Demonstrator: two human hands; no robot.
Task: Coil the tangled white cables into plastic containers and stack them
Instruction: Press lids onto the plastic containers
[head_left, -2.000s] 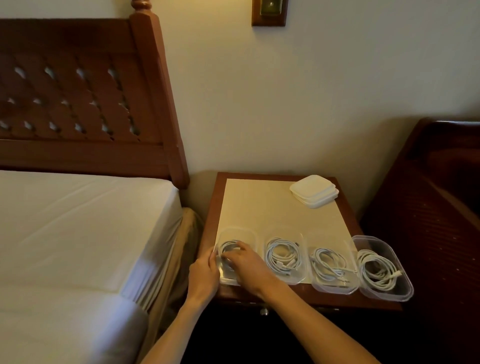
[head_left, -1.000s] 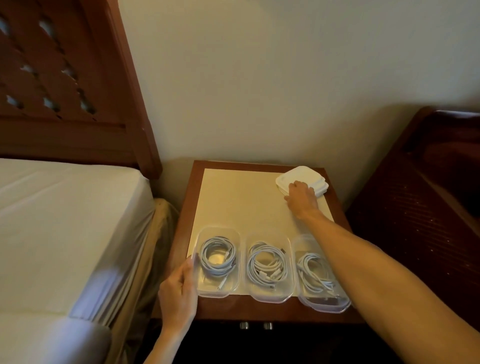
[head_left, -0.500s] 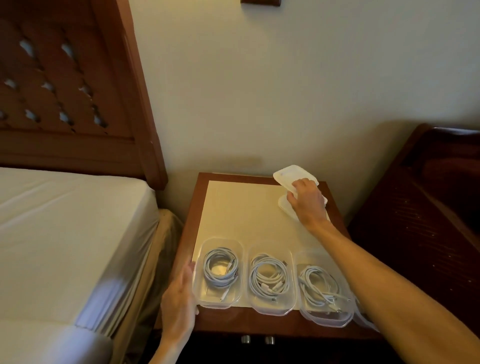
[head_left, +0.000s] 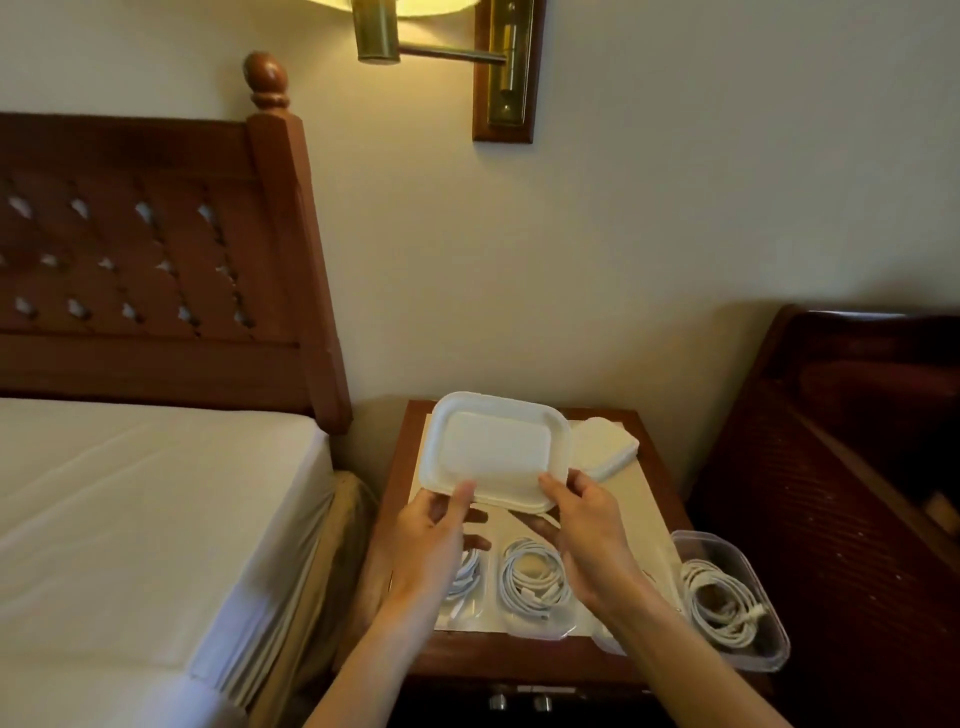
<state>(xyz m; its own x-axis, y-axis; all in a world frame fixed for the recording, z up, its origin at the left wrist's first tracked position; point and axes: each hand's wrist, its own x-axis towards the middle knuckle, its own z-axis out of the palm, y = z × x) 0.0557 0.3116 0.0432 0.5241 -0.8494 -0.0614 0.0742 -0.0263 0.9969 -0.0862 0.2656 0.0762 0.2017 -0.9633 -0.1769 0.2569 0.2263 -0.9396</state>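
A white plastic lid (head_left: 496, 449) is held up above the nightstand (head_left: 519, 654), tilted toward me. My left hand (head_left: 434, 540) grips its near left edge and my right hand (head_left: 587, 525) grips its near right edge. Below them, clear plastic containers stand in a row along the front of the nightstand, each with a coiled white cable. The second container (head_left: 532, 579) and the far right container (head_left: 727, 597) show clearly. My hands and arms partly hide the leftmost container (head_left: 462, 582) and almost all of the third one.
A stack of white lids (head_left: 605, 452) lies at the back right of the nightstand on a cream mat (head_left: 644, 499). A bed (head_left: 145, 519) with a wooden headboard is at the left, dark wooden furniture (head_left: 857, 467) at the right, a brass wall lamp (head_left: 441, 36) above.
My right hand lifted one lid off the stack and brought it forward. My left hand left the leftmost container and took the lid's other edge. The camera tilted up.
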